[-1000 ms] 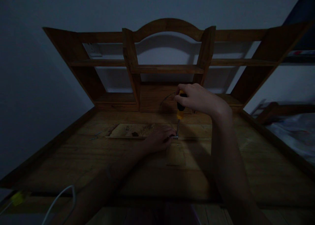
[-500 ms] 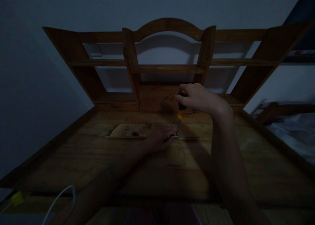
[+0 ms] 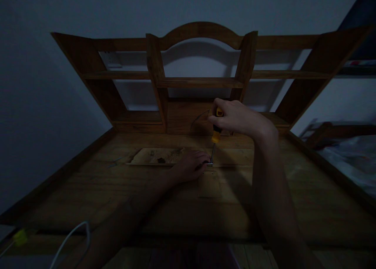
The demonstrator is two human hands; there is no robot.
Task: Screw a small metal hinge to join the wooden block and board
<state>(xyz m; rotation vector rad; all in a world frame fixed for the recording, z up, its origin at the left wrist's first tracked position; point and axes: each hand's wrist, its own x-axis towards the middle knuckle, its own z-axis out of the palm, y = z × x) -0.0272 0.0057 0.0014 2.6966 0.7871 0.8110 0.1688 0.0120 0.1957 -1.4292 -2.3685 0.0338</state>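
Note:
My right hand (image 3: pixel 230 114) is closed round the yellow and black handle of a screwdriver (image 3: pixel 216 137), which stands nearly upright. Its shaft runs down to a small shiny metal piece (image 3: pixel 209 164) lying at the edge of a pale wooden strip (image 3: pixel 235 157). Low on the desk, my left hand (image 3: pixel 194 165) has its fingers closed at that metal piece, by the screwdriver's tip. The dim light hides just how the fingertips grip it. Just in front lies a small square wooden piece (image 3: pixel 209 186) with little holes near its far edge.
A wooden shelf unit (image 3: pixel 201 82) rises at the back of the desk (image 3: pixel 141 206). Brown crumbs (image 3: pixel 174 155) lie on the strip to the left. A white cable (image 3: pixel 69 237) and a yellow object (image 3: pixel 20 237) are at the front left. Plastic bags (image 3: pixel 349 163) lie beyond the right edge.
The screwdriver handle has turned in my right hand, showing yellow where black faced me before. My left hand stays in the same place.

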